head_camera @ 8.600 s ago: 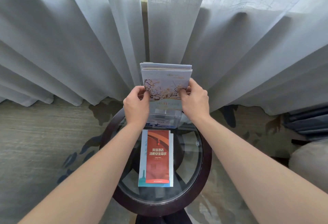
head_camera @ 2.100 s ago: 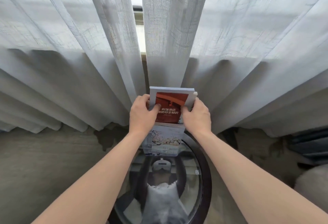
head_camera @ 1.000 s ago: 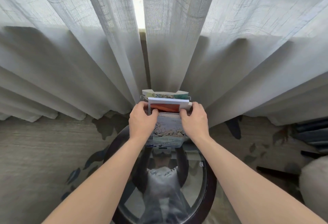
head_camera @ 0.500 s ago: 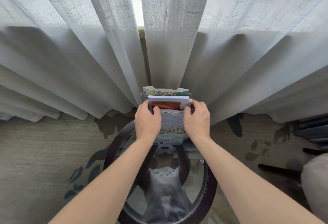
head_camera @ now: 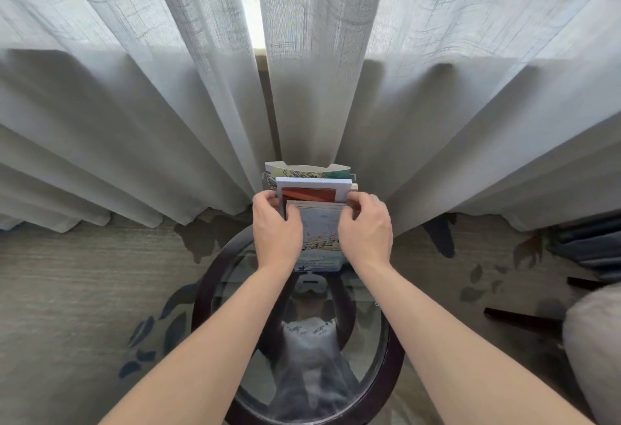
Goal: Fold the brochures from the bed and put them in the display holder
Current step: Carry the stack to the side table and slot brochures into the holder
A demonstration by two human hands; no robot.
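Observation:
A clear display holder [head_camera: 352,179] stands at the far edge of a round glass-topped table [head_camera: 208,290]. Folded brochures sit in it: a green-patterned one [head_camera: 307,172] at the back, a red-and-white one [head_camera: 311,192] in the middle tier, and a pale one with a blossom picture [head_camera: 321,233] in front. My left hand [head_camera: 275,233] pinches the left edge of the brochures, thumb in front of them. My right hand [head_camera: 366,229] pinches their right edge. The holder's lower part is hidden behind the brochures and hands.
Sheer grey curtains [head_camera: 134,105] hang right behind the holder. Patterned carpet [head_camera: 67,290] surrounds the table. A dark furniture piece [head_camera: 591,246] and a pale rounded cushion [head_camera: 594,330] lie at the right.
The red brochure was lifted off the table, raised above the holder and slid down into it. It now sits lower in the holder, with both hands still at its edges.

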